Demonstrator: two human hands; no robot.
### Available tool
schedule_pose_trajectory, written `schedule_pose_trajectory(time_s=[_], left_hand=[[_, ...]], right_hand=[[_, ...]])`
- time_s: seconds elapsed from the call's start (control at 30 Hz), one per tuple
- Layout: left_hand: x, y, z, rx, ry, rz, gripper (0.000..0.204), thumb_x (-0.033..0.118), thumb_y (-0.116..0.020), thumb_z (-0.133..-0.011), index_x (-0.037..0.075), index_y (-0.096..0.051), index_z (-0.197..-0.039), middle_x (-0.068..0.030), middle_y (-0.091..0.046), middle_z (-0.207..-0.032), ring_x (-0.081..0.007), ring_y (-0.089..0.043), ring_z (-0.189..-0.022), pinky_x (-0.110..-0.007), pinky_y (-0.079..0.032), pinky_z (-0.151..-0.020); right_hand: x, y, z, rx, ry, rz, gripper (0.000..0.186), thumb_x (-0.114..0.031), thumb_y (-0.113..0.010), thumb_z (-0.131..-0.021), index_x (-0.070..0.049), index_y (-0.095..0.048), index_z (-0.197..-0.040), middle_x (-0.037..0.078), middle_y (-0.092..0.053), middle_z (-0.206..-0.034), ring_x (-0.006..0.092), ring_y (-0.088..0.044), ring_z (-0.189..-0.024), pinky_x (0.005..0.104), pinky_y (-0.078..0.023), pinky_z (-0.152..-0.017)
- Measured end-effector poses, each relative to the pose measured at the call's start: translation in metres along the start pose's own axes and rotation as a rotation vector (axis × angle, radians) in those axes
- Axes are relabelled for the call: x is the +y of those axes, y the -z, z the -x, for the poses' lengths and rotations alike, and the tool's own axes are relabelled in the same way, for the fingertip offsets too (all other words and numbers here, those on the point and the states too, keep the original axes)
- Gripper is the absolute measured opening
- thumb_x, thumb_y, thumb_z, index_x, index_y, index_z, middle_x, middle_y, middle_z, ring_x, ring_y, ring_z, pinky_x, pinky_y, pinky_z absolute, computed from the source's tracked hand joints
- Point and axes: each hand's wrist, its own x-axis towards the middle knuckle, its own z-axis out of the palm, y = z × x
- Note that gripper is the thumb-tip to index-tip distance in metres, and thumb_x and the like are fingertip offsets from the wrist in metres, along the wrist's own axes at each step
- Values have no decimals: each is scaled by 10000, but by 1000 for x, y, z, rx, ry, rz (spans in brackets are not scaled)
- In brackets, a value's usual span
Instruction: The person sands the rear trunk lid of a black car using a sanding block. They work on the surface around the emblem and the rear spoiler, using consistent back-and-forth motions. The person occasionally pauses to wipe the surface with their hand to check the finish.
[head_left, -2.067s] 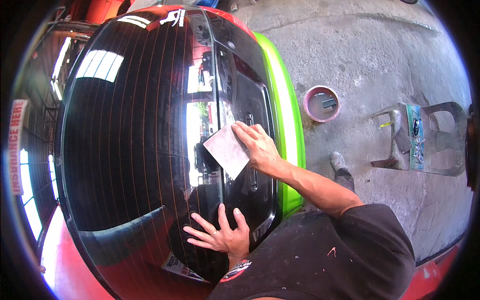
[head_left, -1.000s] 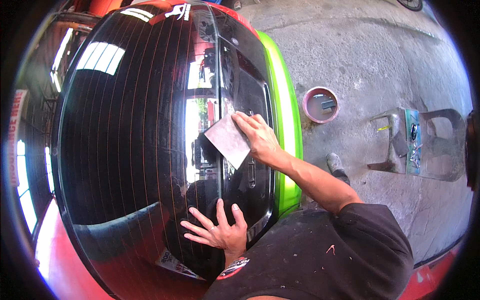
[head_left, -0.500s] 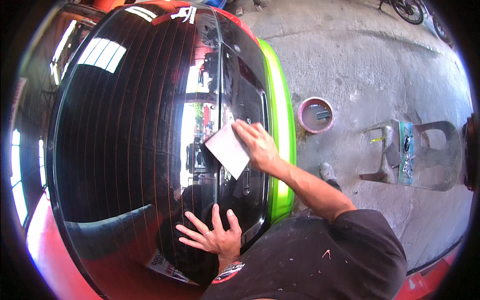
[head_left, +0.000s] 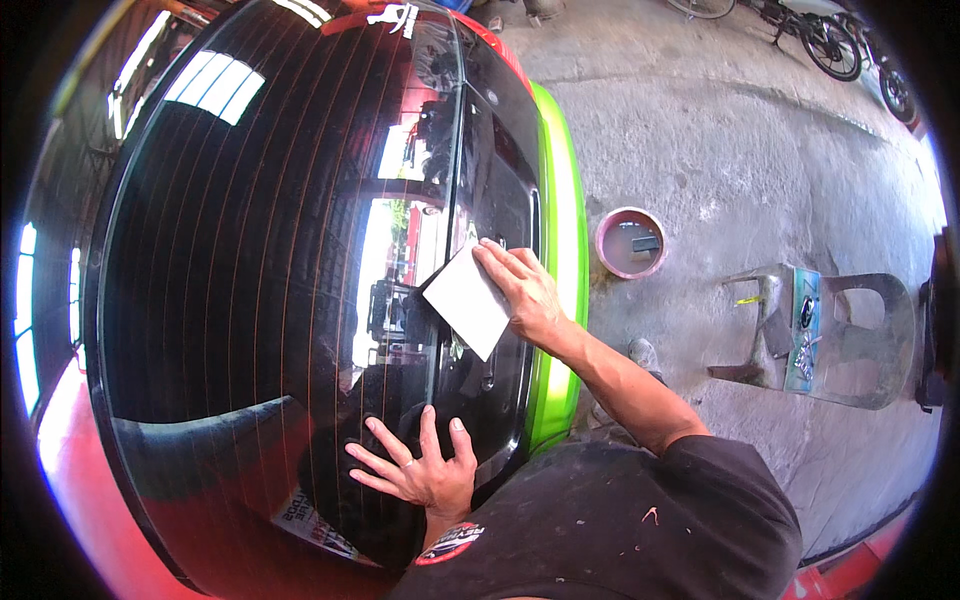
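A large dark rear car window [head_left: 250, 260] with thin heating lines fills the left and middle of the view. My right hand [head_left: 522, 290] presses a pale rectangular sheet [head_left: 468, 300] against the black panel at the window's lower edge. My left hand [head_left: 418, 470] lies flat with spread fingers on the glass near me, holding nothing. A bright green body edge [head_left: 560, 250] runs along the right side of the panel.
A round pink-rimmed bucket [head_left: 631, 242] stands on the concrete floor to the right. Further right is a grey metal stand [head_left: 830, 335] with a small teal item on it. Red bodywork [head_left: 70, 470] borders the glass at lower left. Two-wheelers [head_left: 830, 40] are parked at the top right.
My right hand with the sheet has shifted slightly over the black panel, back and forth. My left hand stays flat on the glass. The view has tilted a little.
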Motion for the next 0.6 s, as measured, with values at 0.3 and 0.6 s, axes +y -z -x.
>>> schedule_pose_trajectory(time_s=[0.3,0.6], left_hand=[[-1,-1,2,-29,19,-2,332,453,-685,-868,254,-761,-1122,-247,-332,-1602,-594,-136,-1479,-735,-33,-1145],[-2,-1,1,-6,-5,12,348,426,-697,-854,234,-762,-1137,-245,-323,-1607,-571,-125,-1493,-731,-21,-1149]], right_hand=[[-10,8,-3,15,1,-106,713,-68,-710,-725,-11,-519,-1410,192,-563,-1420,352,-585,-1082,417,-476,-988],[4,7,-6,-8,52,-126,662,-81,-683,-768,-18,-522,-1407,180,-555,-1436,358,-579,-1099,420,-464,-1012]])
